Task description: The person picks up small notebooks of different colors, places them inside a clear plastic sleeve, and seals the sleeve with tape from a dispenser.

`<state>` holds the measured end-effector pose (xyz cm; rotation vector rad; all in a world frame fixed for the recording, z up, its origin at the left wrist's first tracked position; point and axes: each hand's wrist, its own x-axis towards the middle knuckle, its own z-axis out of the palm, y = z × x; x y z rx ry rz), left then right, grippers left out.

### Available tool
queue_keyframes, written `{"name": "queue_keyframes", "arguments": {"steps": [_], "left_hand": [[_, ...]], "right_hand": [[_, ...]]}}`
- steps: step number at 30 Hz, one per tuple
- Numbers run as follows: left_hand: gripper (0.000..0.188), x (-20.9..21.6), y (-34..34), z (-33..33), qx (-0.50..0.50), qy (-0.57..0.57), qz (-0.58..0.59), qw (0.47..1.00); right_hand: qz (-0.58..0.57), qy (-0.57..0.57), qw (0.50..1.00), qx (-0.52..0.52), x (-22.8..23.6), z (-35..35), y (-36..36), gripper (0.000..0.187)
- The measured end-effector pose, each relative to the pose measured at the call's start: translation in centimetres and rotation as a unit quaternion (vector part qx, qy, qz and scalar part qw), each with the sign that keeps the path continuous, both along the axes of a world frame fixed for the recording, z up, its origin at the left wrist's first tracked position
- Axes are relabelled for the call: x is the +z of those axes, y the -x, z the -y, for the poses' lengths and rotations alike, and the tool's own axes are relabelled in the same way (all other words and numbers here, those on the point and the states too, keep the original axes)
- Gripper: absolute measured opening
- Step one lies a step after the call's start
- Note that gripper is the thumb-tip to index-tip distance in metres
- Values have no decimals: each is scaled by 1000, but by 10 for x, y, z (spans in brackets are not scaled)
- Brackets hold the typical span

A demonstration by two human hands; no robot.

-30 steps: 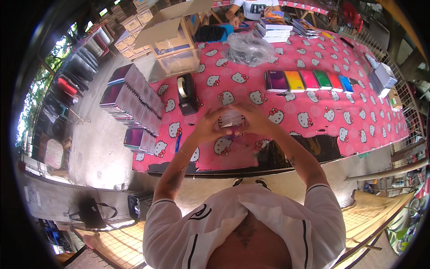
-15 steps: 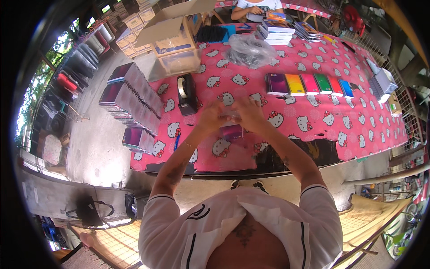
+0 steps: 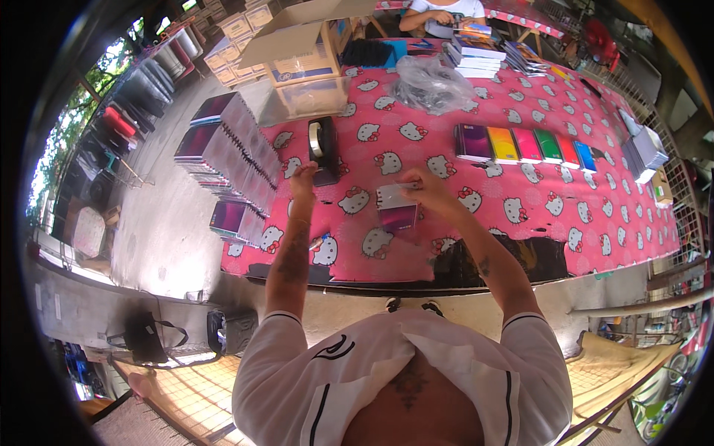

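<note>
Notebook (image 3: 399, 216) | below-left of right fingers (image 3: 414, 178), pinching its edge | left fingers (image 3: 303, 172): grip unclear

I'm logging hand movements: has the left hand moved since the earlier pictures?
Yes, leftward: judged against the black tape dispenser, the left hand has gone from the dispenser's right to its near left side, away from the purple notebook.

bright daylight falls on the pale floor (image 3: 160, 245) at left — green foliage (image 3: 110, 65) shows beyond the open side. a wire-mesh fence (image 3: 685, 212) runs along the right, a red fan (image 3: 601, 41) near its far end.
</note>
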<state>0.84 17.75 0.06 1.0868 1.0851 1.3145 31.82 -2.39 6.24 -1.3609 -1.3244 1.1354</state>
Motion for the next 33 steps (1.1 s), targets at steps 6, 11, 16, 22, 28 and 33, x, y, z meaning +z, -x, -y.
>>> {"name": "queue_keyframes", "arguments": {"steps": [6, 11, 16, 22, 28, 33], "left_hand": [[10, -24, 20, 30, 69, 56, -165, 982], [16, 84, -20, 49, -66, -244, -596, 762], [27, 174, -128, 84, -497, -335, -507, 619], [36, 90, -131, 24, -647, 71, -376, 660], [53, 79, -117, 49, -487, -14, -338, 805], [64, 107, -137, 165, -139, -568, -525, 618]], "right_hand": [[-1, -25, 1000, -12, 2, 0, 12, 33], [32, -59, 997, -48, -13, 3, -7, 36], [-23, -50, 997, -52, -21, 3, -8, 38], [-66, 19, 997, 23, 8, 3, 8, 44], [-150, -46, 985, -75, 1, 22, 20, 37], [-411, -39, 860, -300, -62, 53, 29, 20]]}}
